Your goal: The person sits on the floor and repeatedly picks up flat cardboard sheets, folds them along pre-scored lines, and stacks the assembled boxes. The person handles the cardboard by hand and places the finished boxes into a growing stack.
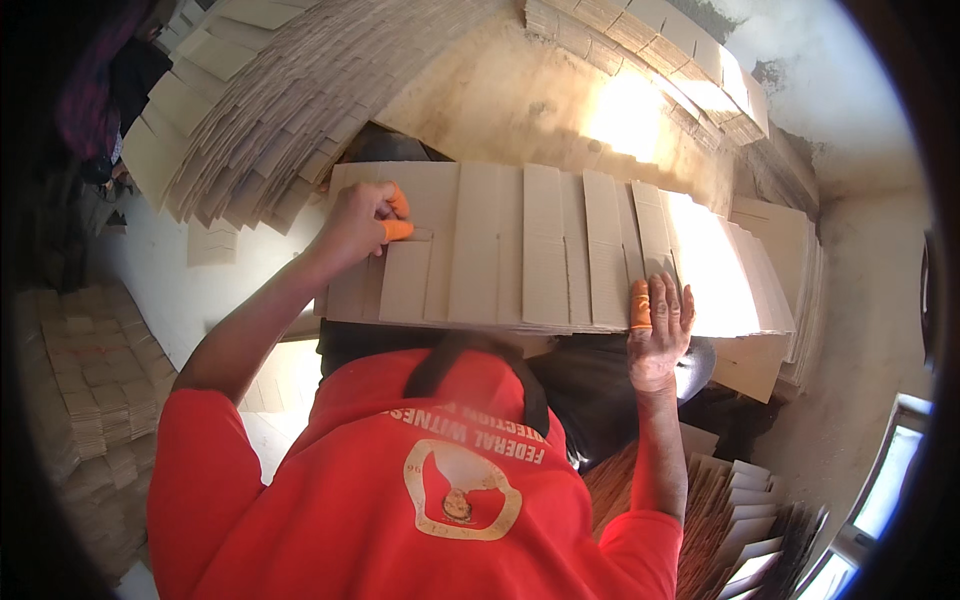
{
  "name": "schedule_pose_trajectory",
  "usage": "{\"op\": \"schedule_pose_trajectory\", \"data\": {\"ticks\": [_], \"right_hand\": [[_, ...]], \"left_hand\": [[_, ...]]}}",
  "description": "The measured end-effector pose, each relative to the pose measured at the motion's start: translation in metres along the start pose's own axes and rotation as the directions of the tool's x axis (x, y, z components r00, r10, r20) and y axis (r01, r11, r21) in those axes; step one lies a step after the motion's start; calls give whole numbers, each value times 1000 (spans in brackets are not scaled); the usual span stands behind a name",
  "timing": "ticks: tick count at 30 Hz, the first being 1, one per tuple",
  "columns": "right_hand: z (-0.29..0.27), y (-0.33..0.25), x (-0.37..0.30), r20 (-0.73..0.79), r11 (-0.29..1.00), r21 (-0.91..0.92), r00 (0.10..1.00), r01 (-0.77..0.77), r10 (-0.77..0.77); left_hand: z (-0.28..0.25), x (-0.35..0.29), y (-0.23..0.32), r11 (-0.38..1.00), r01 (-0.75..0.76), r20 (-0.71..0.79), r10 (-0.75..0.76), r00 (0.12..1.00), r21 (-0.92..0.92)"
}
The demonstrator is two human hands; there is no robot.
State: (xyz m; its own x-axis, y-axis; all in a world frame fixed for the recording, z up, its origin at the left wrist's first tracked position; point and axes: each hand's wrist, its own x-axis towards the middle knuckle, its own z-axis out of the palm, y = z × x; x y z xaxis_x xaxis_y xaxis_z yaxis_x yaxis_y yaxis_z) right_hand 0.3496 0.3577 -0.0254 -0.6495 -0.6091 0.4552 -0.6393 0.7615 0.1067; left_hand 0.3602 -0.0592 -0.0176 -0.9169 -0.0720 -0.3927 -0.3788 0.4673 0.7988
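Two hands, bare but for coloured finger covers: left hand (358, 222), right hand (660, 335).

Three orange finger covers (641, 305): two worn on the left hand, one on the right.

One overlapping row of cardboard sheets (545, 250), brown, slotted, at least six edges countable; lies across the lap, under both hands, spanning the gap between them and running on past the right hand into bright sunlight.

Grip, left: thumb and forefinger bent toward each other with a narrow gap between them, at the row's left end, beside a slot; whether a sheet is pinched cannot be told.

Grip, right: fingers extended and spread a little, laid flat on the row near its lower edge, closed around nothing.

Three further cardboard lots, sheets too many to count: one fanned bank (270, 110), above and left of the left hand; one long stack (690, 75), above the right hand; one upright bank (745, 500), below and right of the right hand.

One red shirt (300, 480), below both hands, bearing pale printed lettering (470, 435), upside down, and one rounded pale emblem (462, 490).
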Motion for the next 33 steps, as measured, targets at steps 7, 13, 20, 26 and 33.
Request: {"op": "schedule_pose_trajectory", "data": {"ticks": [7, 13, 20, 26, 33], "right_hand": [[39, 6, -25, 50, 997, -72, 999, 3, 0], [41, 10, -30, 172, 998, 42, 983, 53, -59], [48, -1, -37, 283, 996, -92, 959, 15, 12], [55, 0, -40, 284, 994, -106, 959, 29, 2], [50, -4, -38, 364, 996, -78, 929, -42, 67]], "left_hand": [[13, 3, -12, 951, -222, 56, 215, 975, 213], [14, 7, 0, 920, -197, 86, 178, 980, 340], [14, -32, 0, 908, -25, -110, 78, 991, 418], [33, -51, 2, 997, 71, -158, -71, 985, -4], [45, -43, -14, 695, -15, -219, -206, 954, -718]]}}
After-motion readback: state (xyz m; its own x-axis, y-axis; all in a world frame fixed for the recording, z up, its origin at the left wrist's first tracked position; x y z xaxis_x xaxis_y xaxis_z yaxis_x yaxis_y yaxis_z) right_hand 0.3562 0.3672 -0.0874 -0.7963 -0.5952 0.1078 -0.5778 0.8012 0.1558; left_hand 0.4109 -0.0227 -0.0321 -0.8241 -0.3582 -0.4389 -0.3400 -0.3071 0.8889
